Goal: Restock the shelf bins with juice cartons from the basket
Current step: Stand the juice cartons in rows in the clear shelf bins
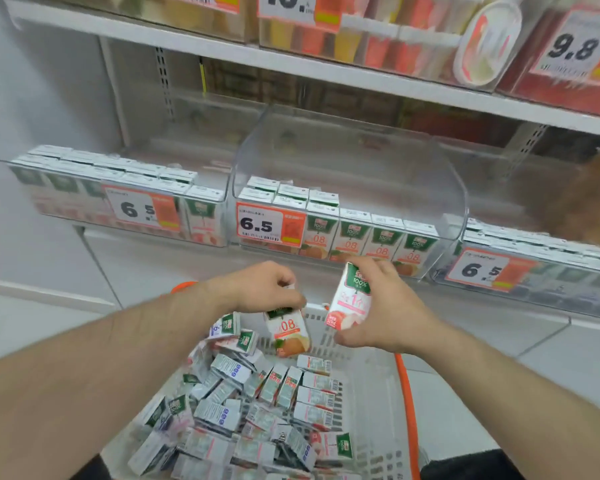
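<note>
**Cartons in both hands above the basket**

Basket (371,393) of white plastic with an orange handle (407,403) sits low in the view and serves as the landmark here. Inside it lies a loose heap of small juice cartons (257,403), tipped at all angles, thickest toward its left and near side.

Just above the basket's far rim, the left hand (260,289) has its fingers curled round the top of an orange-labelled carton (288,332), which hangs upright below the fingers and shows "08" on its face. Beside it, above the same rim and slightly right, the right hand (385,306) grips a pink-labelled carton (350,301), tilted with its green top leaning away; fingers wrap its far side and the thumb sits under its lower end. The two cartons are near each other but apart.

Beyond the basket, on the shelf, stands a clear middle bin (440,188) with a "6.5" price tag (269,225) and rows of matching orange cartons along its front and left, the space behind them bare. A left bin (0,157) and a right bin (440,275) flank it, each holding cartons and tagged the same
</note>
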